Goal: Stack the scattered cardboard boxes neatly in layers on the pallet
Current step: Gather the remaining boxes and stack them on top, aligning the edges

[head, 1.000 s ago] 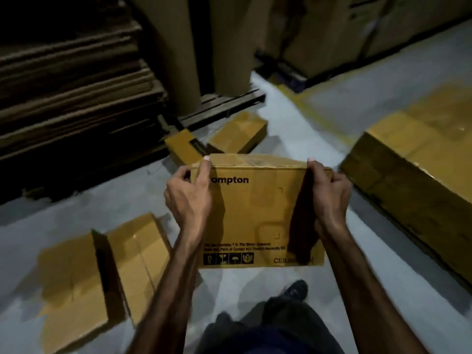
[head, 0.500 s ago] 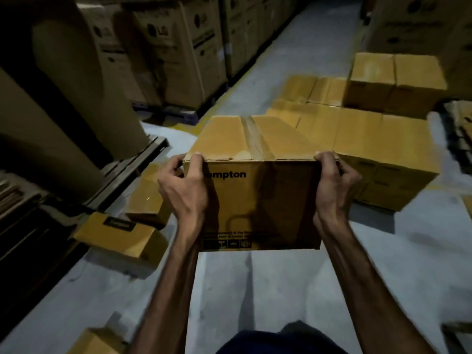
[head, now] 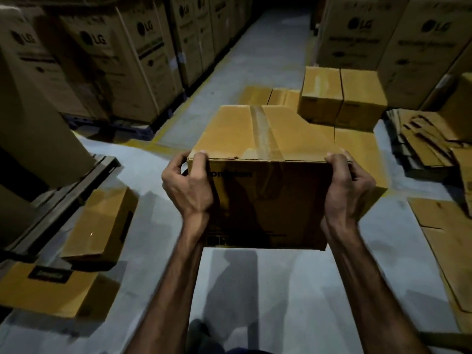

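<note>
I carry a taped cardboard box (head: 258, 139) in front of me, above the floor. My left hand (head: 189, 190) grips its upper left corner and my right hand (head: 344, 190) grips its upper right corner. Just beyond it lies a flat layer of stacked boxes (head: 357, 146), partly hidden by the carried box, with two boxes (head: 342, 95) on top at the back. Two scattered boxes lie on the floor at my left: one (head: 99, 223) near a wooden pallet edge, another (head: 51, 290) closer to me.
Tall LG cartons (head: 107, 60) line the left side, and more LG cartons (head: 398, 39) stand at the back right. A wooden pallet (head: 69, 200) sits at the left. Flattened cardboard sheets (head: 424, 141) pile up at the right. A grey aisle (head: 255, 60) runs ahead.
My view has swung from the floor boxes toward the stacked layer. The carried box has moved closer to the stack; both hands keep their grip.
</note>
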